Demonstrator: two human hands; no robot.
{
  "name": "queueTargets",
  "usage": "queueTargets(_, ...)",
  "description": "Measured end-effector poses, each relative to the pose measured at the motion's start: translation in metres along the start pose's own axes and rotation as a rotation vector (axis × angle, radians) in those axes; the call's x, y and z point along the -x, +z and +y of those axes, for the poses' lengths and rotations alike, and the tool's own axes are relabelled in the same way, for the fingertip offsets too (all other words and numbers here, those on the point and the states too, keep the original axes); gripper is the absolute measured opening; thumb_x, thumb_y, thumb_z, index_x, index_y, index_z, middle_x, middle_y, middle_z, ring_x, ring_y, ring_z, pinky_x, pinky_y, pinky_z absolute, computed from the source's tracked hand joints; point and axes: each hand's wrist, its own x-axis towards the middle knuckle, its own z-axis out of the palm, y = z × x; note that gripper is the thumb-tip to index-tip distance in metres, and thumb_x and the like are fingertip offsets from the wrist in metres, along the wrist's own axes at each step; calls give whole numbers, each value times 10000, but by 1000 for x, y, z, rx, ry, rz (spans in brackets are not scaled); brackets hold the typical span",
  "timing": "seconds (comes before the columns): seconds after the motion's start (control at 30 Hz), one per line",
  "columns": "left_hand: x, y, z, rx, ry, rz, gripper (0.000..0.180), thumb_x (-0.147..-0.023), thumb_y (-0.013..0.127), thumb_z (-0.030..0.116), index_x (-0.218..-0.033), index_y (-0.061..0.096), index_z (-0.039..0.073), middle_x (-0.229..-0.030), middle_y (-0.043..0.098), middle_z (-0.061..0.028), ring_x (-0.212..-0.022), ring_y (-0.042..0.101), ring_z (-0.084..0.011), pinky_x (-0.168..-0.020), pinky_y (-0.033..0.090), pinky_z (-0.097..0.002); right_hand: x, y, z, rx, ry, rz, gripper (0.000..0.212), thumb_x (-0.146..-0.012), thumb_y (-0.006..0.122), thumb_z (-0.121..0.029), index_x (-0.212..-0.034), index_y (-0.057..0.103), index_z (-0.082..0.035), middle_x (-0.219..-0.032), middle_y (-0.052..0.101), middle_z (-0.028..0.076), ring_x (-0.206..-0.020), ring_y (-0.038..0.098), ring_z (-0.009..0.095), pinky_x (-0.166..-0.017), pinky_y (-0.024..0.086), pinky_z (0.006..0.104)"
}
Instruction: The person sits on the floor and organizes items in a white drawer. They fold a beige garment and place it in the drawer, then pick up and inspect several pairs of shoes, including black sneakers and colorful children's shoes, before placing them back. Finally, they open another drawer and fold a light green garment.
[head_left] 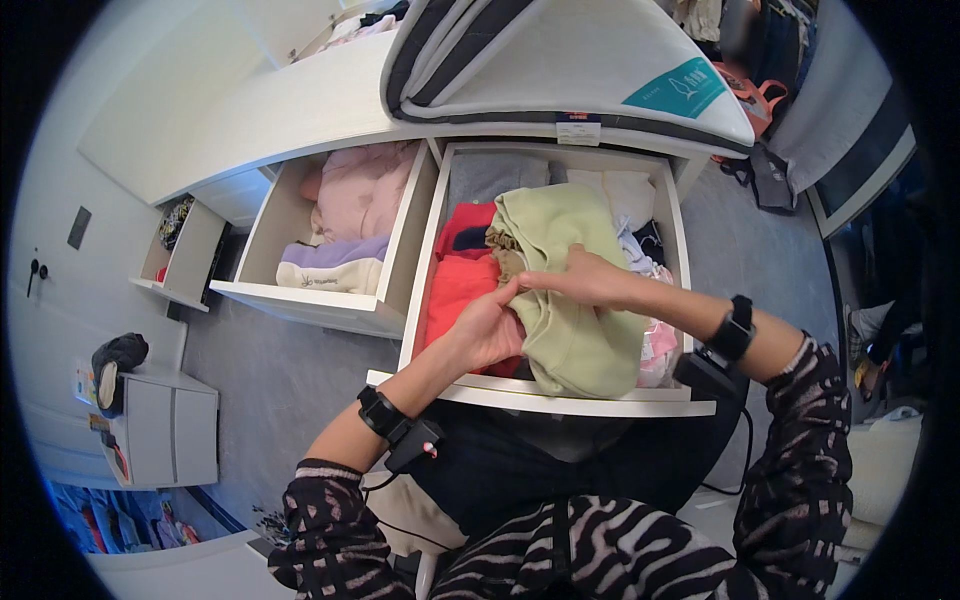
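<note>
A folded light green garment [580,345], thick like a sweatshirt, lies over other clothes in the open white drawer [560,402] in front of me. My left hand [488,330] is at its left edge, palm up, its thumb outside and its fingers partly hidden by the cloth. Lying on the garment from the right, my right hand [585,278] pinches the fabric, its thumb side meeting my left thumb. Scrunched brown cloth [508,262] shows just above the two thumbs. Red clothing [460,290] sits to the left, and grey clothing [495,178] fills the far left corner.
A second open drawer [290,306] on the left holds pink and purple clothes. A folded white mattress [560,60] rests on the cabinet top [250,130]. Another small drawer [185,255] stands open farther left. Pale and pink clothes [657,345] line the near drawer's right side.
</note>
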Motion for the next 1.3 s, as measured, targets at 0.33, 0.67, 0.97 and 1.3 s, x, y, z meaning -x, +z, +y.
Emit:
queueTargets(0.33,24,9,1,-271,115,304,404,-991,349,243,-1365,294,103,-1338,428,-126,-1223,453,-308,-973,393,-576,-57,-40,60,-777,171,-150,235,-716,529,70,-947,517,114,-888,589,186,-784,644,309,-662,558,475)
queueTargets(0.67,-21,61,-52,-697,66,176,807,-902,533,110,-1467,-32,230,-1027,540,-24,-945,546,-152,-821,465,-402,-30,-19,34,-450,171,-226,328,-820,605,-179,-1085,563,9,-955,623,167,-726,622,227,-654,515,320)
queueTargets(0.97,21,34,3,-1258,141,236,414,-899,567,191,-1268,492,22,-987,622,-68,-858,592,-138,-764,487,-277,-15,-66,62,-632,66,-28,284,-796,583,-43,-1040,564,101,-889,650,177,-728,662,259,-667,550,394)
queueTargets(1.3,38,24,14,-566,-45,111,723,-877,553,471,-1392,270,51,-1338,394,-211,-1197,440,-336,-956,404,-535,70,-108,23,-941,-35,-173,403,-812,605,-42,-1187,490,48,-1046,633,166,-848,672,241,-738,567,357)
